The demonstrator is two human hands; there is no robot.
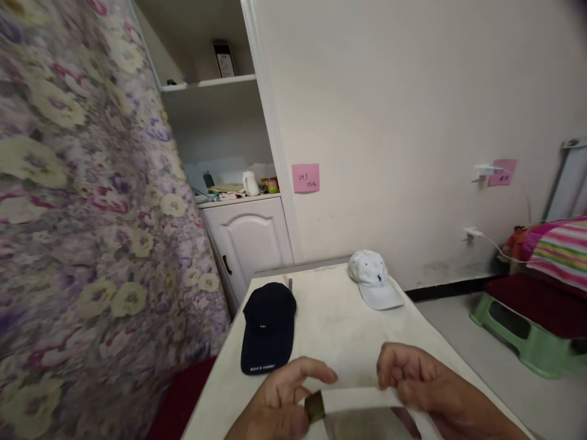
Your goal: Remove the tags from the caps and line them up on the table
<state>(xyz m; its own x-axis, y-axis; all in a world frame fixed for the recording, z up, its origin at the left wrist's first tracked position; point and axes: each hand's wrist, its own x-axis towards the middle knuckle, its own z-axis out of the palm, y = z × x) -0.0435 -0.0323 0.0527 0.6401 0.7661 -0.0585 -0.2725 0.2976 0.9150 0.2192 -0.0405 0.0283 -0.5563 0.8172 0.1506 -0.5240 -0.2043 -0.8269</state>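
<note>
Near the bottom edge, both of my hands hold a white strap (358, 398) stretched between them. A square, dull brass-coloured buckle (314, 407) sits at its left end. My left hand (284, 400) grips beside the buckle, with the thumb against it and the index finger reaching out over the strap. On the other side, my right hand (426, 385) pinches the strap with curled fingers and thumb. Below the strap is a gap; the rest of the item is cut off by the frame. Beyond my left hand lies a dark navy cap (269, 321), its brim toward me.
A white cap (373, 278) lies at the far right of the cream table (321, 318). A floral curtain (114, 214) hangs at left, beside a white cabinet (252, 235). A green stool (527, 336) stands on the floor at right, near plugged-in white chargers (472, 232).
</note>
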